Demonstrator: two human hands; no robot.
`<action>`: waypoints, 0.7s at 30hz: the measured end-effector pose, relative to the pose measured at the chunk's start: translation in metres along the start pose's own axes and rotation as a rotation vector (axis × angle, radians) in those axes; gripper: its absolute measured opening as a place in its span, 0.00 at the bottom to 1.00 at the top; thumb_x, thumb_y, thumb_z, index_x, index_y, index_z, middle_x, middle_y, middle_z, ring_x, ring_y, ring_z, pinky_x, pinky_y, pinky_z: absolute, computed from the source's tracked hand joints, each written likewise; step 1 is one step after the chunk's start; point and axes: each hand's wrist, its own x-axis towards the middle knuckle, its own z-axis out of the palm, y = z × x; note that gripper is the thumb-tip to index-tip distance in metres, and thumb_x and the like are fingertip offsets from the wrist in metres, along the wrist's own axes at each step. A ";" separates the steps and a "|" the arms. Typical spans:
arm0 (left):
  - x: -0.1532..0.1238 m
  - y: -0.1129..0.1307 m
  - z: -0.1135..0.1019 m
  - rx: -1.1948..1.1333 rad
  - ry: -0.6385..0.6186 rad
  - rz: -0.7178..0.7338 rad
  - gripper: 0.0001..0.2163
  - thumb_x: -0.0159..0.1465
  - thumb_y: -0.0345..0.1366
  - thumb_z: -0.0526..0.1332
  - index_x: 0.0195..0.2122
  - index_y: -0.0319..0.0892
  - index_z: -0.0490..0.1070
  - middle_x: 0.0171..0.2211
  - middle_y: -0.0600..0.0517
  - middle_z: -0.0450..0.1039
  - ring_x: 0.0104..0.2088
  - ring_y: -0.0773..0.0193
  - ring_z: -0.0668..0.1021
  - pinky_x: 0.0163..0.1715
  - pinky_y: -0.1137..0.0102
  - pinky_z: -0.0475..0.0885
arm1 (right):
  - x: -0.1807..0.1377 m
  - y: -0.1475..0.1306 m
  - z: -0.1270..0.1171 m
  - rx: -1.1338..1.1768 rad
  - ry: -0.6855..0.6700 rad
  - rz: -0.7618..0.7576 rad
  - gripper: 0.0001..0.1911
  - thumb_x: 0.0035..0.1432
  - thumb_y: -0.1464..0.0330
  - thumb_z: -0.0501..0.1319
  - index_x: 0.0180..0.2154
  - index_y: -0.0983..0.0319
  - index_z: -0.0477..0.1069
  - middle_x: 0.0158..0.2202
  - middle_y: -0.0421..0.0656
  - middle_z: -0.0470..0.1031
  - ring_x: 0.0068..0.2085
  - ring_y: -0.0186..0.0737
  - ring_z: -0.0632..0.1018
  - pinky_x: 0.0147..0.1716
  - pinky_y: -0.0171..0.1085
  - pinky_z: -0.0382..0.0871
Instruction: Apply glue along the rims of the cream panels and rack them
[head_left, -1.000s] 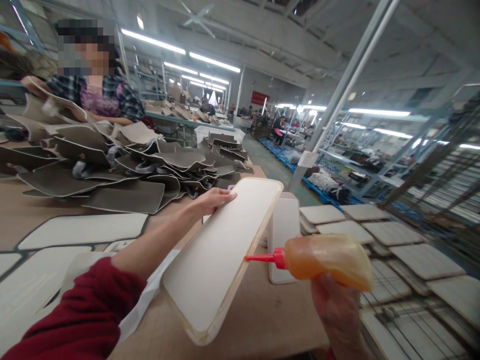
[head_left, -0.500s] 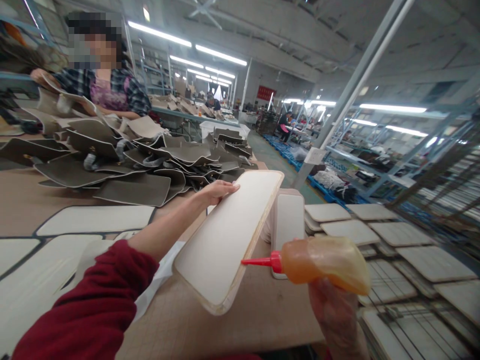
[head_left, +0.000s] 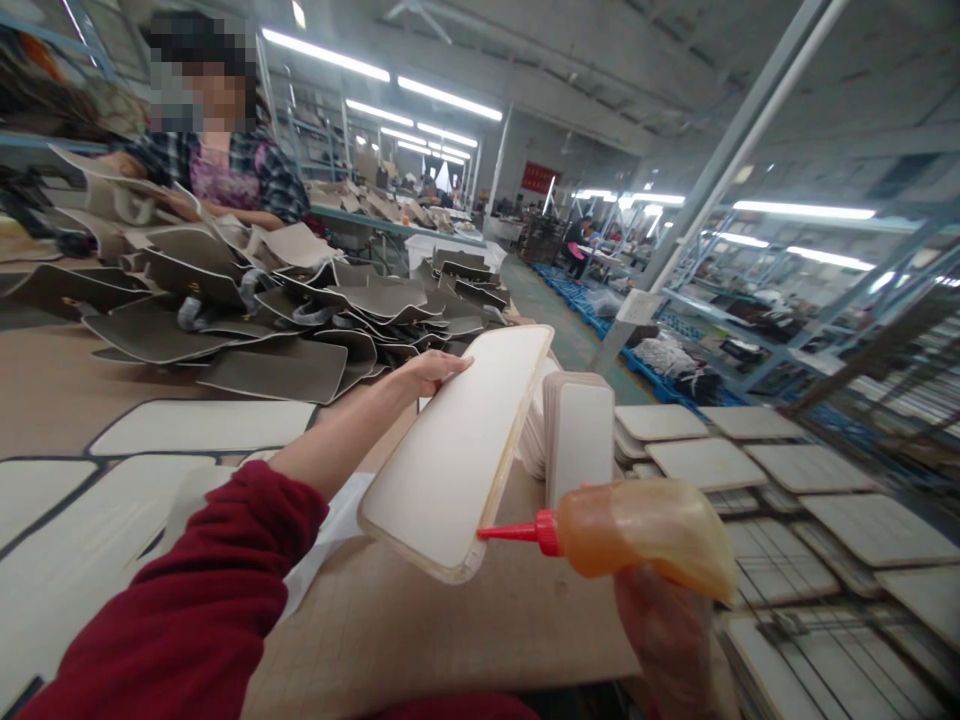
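pinching a round-cornered panel (head_left: pixel 457 455) is the left hand (head_left: pixel 435 371); the right (head_left: pixel 664 622) clasps a translucent bottle (head_left: pixel 637 525).

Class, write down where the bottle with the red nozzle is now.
In the head view, the bottle is right of centre in the right hand, its red nozzle at the lower right edge of the white panel.

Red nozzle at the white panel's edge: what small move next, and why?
Likely the right hand should guide the red nozzle around the near corner of the white panel: the tip has moved down the edge, almost to that corner.
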 end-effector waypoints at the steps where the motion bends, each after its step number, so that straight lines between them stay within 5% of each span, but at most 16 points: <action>1: 0.000 0.000 -0.001 -0.002 0.009 0.001 0.09 0.50 0.33 0.74 0.24 0.34 0.76 0.20 0.49 0.77 0.21 0.64 0.77 0.26 0.69 0.76 | 0.000 -0.001 0.001 -0.018 -0.003 -0.018 0.16 0.49 0.63 0.71 0.42 0.57 0.77 0.35 0.46 0.82 0.40 0.51 0.82 0.41 0.47 0.78; 9: 0.002 0.000 -0.008 -0.026 0.078 -0.010 0.09 0.53 0.30 0.72 0.22 0.35 0.73 0.16 0.52 0.74 0.18 0.66 0.74 0.23 0.71 0.74 | 0.001 -0.004 0.000 -0.211 -0.038 -0.155 0.07 0.52 0.63 0.69 0.35 0.55 0.78 0.31 0.42 0.82 0.36 0.49 0.82 0.41 0.46 0.78; 21: 0.015 -0.009 -0.023 -0.125 0.153 0.008 0.12 0.48 0.33 0.75 0.24 0.37 0.72 0.17 0.52 0.73 0.18 0.65 0.75 0.23 0.70 0.73 | -0.009 0.002 0.015 0.113 0.104 0.040 0.14 0.47 0.63 0.72 0.39 0.56 0.79 0.31 0.43 0.82 0.32 0.43 0.82 0.33 0.38 0.79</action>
